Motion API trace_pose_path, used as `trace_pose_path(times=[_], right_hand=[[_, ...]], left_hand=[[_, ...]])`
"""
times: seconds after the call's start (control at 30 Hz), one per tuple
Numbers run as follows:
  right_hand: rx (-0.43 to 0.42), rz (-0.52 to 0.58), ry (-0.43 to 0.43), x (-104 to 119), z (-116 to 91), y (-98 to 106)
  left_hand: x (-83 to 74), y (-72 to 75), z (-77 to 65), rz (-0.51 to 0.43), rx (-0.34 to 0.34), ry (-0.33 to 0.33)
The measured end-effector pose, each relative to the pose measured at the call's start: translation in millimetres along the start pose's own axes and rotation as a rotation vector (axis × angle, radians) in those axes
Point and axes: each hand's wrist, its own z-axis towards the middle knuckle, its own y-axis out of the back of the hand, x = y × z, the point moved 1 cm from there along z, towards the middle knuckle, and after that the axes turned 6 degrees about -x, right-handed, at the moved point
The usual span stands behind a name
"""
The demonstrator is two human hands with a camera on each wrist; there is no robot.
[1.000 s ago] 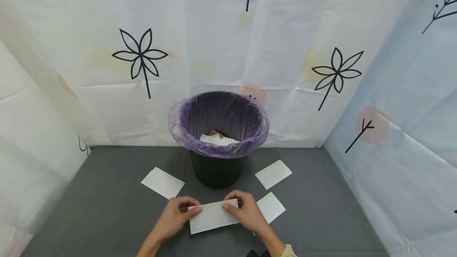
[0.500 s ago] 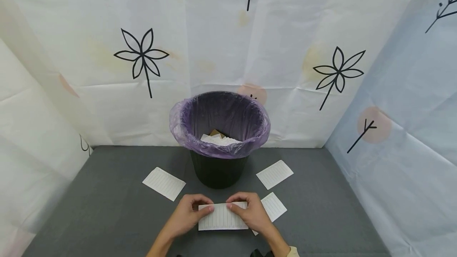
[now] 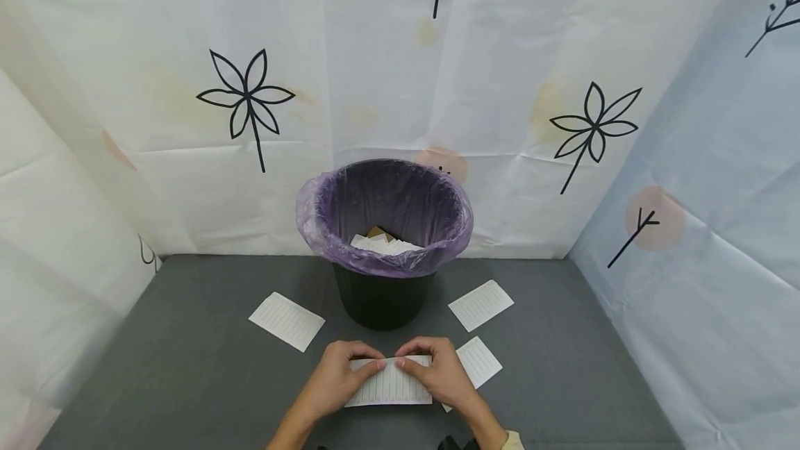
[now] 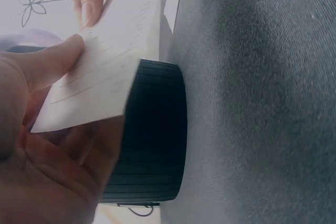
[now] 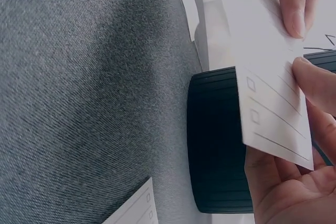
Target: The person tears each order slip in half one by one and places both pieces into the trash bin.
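A lined white paper card (image 3: pixel 390 386) with small checkboxes along one edge is held up between both hands in front of the bin. My left hand (image 3: pixel 337 377) pinches its upper edge near the middle, thumb on the near face and fingers behind. Close beside it, my right hand (image 3: pixel 437 370) pinches the same edge the same way. The thumbs are nearly together in the head view. In the left wrist view the card (image 4: pixel 100 77) bends slightly, and in the right wrist view the checkboxes on the card (image 5: pixel 273 108) show clearly.
A black bin (image 3: pixel 382 297) with a purple liner (image 3: pixel 306 217) stands behind the hands, with white paper and a brown piece inside. Similar cards lie on the grey surface: a left card (image 3: pixel 287 321), a far right card (image 3: pixel 481 305) and one by the right wrist (image 3: pixel 480 363).
The card has gone from tilted to nearly level and shifted right. My left hand has slid inward along its edge, bringing the thumbs closer together.
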Motion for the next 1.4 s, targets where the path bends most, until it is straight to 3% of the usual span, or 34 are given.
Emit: trace_pose_path(times=[0.2,0.3,0.53,0.77,0.97,1.13,1.4], right_hand=[[0.05,0.025,0.03,0,2,2],[0.074,0.028,0.042,0,3,3],[0.07,0.0,0.056,6,1,3],[0.027,0.01,0.147,8,-1,0],[-0.013,-0.017,0.232,7,-1,-2],[-0.067,-0.037,0.298,9,-2,-4],[-0.15,-0.021,0.38,9,-1,-6]], left_hand=[[-4.6,-2.1,1.5,0.085,-0.045,-0.183],[-5.5,-2.2,2.0,0.111,-0.048,-0.205],[-3.6,-1.4,3.2,0.033,-0.023,-0.043],[-3.2,0.2,5.5,-0.063,-0.002,0.101],[-3.7,2.5,6.9,-0.206,0.034,0.187],[-3.2,3.5,8.0,-0.363,0.064,0.307],[1.6,5.0,8.9,-0.453,0.047,0.397]])
